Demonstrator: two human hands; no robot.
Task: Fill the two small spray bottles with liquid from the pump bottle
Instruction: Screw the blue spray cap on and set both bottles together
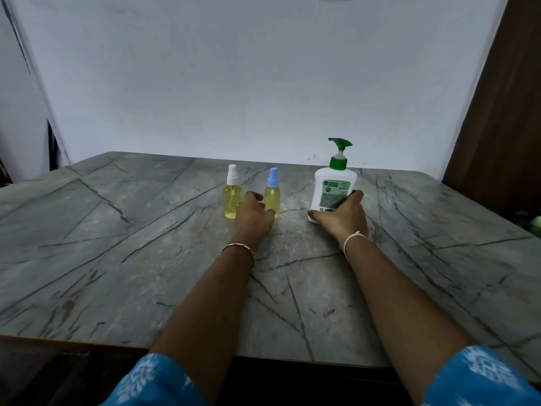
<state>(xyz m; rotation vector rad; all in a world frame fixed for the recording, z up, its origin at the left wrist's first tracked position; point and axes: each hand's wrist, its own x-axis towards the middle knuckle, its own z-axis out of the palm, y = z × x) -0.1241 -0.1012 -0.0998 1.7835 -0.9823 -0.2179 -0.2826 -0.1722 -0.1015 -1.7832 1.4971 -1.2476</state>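
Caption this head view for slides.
Right hand grips white green-topped pump bottle; left hand holds blue-capped yellow-filled spray bottle.

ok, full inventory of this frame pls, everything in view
white-cap spray bottle: 1, clear, yellow liquid, table centre
blue-cap spray bottle: 1, clear, yellow liquid, right of it
pump bottle: 1, white, green pump, further right
table: 1, grey veined, foreground
wall: 1, pale, behind table
panel: 1, brown, far right
green object: 1, right edge, unidentifiable
left hand: 1, between spray bottles, thumb against blue-cap one, grip unclear
right hand: 1, gripping pump bottle's lower body
sleeves: 2, blue patterned, bottom edge
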